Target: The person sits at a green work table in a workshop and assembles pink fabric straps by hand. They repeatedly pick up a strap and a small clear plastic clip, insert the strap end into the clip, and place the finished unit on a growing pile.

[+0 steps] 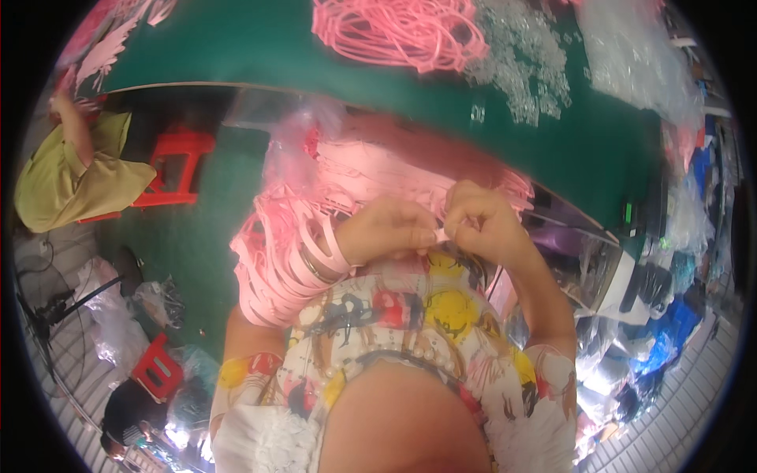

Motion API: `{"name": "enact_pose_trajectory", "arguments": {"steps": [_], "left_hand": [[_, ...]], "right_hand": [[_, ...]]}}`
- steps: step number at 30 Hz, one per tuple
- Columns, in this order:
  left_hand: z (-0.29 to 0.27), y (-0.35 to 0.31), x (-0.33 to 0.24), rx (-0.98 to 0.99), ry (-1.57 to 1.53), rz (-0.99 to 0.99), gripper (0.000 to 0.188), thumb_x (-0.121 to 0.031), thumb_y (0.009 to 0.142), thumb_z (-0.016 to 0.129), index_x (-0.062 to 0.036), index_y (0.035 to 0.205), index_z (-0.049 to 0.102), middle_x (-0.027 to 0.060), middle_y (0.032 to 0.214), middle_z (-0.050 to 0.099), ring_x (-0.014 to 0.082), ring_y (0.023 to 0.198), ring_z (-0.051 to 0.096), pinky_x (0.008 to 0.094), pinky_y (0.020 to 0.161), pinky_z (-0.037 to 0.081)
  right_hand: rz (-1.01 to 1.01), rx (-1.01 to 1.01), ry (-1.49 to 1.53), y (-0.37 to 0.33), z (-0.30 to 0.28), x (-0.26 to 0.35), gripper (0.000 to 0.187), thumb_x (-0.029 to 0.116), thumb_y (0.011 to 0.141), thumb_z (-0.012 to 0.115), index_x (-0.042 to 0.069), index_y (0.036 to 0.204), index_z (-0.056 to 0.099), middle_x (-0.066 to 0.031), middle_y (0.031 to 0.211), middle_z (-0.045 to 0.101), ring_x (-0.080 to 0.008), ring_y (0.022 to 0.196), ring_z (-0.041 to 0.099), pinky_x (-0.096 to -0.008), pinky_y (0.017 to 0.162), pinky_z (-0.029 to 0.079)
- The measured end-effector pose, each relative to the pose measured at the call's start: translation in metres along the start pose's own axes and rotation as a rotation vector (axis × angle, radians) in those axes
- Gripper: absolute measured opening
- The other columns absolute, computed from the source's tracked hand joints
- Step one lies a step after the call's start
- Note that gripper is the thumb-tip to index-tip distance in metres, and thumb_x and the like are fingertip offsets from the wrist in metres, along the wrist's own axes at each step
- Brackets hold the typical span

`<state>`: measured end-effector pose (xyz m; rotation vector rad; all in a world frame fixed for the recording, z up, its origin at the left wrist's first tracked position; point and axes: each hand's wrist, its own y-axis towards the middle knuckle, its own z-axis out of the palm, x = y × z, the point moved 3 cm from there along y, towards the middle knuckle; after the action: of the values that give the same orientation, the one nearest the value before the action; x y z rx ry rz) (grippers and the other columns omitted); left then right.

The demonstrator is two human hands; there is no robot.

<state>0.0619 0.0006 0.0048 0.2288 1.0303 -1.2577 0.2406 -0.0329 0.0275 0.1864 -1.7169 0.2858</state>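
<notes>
Nearest the camera, bare skin [402, 418] within the neckline of a patterned blouse [386, 311]. Beyond that, caught in the close pinch of left hand [386, 229] and right hand [482, 221], nearly fingertip to fingertip, a small pale-pink piece [441, 235]. Lies directly between both, about equally near each, with visible stretch aligned crosswise, left to right; cannot tell full length behind the fingers. Around left forearm, looped pink straps [276, 264]; farther out, green table [603, 150].
</notes>
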Motion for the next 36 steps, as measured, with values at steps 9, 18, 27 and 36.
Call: {"name": "enact_pose_trajectory", "arguments": {"steps": [9,18,27,36], "left_hand": [[-0.017,0.009,0.039,0.018,0.039,0.0,0.023,-0.023,0.092,0.061,-0.0011,0.088,0.068,0.0003,0.069,0.062,0.0029,0.055,0.049,0.0183,0.047,0.037],[0.015,0.0,0.025,0.195,-0.108,0.175,0.017,-0.015,0.089,0.065,0.0011,0.082,0.066,0.0014,0.064,0.059,0.0026,0.049,0.045,0.0181,0.044,0.031],[0.009,0.016,0.038,0.238,-0.333,0.198,0.023,-0.017,0.09,0.064,0.0001,0.074,0.062,0.0018,0.059,0.053,0.0044,0.045,0.041,0.0202,0.041,0.03],[-0.004,0.016,0.018,-0.044,0.085,0.275,0.031,-0.031,0.086,0.064,-0.0022,0.074,0.066,0.0007,0.06,0.056,0.0071,0.056,0.051,0.0245,0.047,0.038]], "right_hand": [[-0.028,0.004,-0.081,0.008,0.005,-0.013,0.004,0.003,0.067,0.062,0.002,0.066,0.059,-0.0058,0.067,0.053,-0.0185,0.071,0.049,-0.0308,0.063,0.037],[-0.193,0.023,0.018,-0.002,0.015,0.004,0.02,0.017,0.07,0.07,0.003,0.067,0.056,-0.0081,0.074,0.052,-0.0255,0.084,0.05,-0.0393,0.079,0.039],[-0.256,-0.096,-0.055,-0.002,0.019,-0.008,0.012,0.008,0.068,0.06,0.003,0.068,0.05,-0.0081,0.075,0.047,-0.0252,0.084,0.048,-0.0452,0.092,0.038],[-0.223,-0.106,-0.106,-0.002,0.012,-0.012,0.01,0.0,0.068,0.057,0.001,0.068,0.048,-0.0074,0.078,0.044,-0.0224,0.084,0.045,-0.0334,0.077,0.037]]}}
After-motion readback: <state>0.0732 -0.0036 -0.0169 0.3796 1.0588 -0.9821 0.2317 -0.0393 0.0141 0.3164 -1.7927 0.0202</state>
